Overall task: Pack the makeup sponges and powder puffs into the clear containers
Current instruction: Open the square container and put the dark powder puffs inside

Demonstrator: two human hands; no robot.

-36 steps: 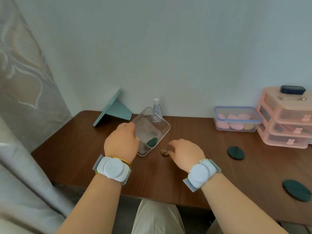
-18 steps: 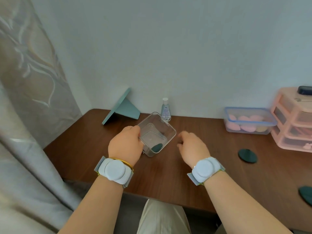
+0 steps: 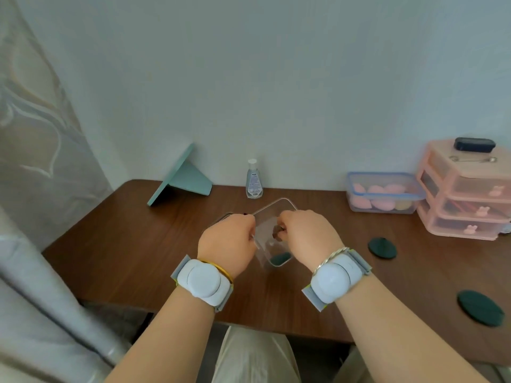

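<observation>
Pale walls back a brown bench [image 3: 138,261], where a person tilts a clear container [image 3: 272,230] at centre frame. Left hand [image 3: 228,241] grips its near rim; right hand [image 3: 305,236] pinches a small brown sponge [image 3: 277,234] over the opening. One dark green puff [image 3: 280,258] already lies inside. Two more puffs [image 3: 382,247] wait at right, well apart from the hands. Packing appears under way; the next move likely calls for releasing the sponge into the container, then reaching right for a puff.
</observation>
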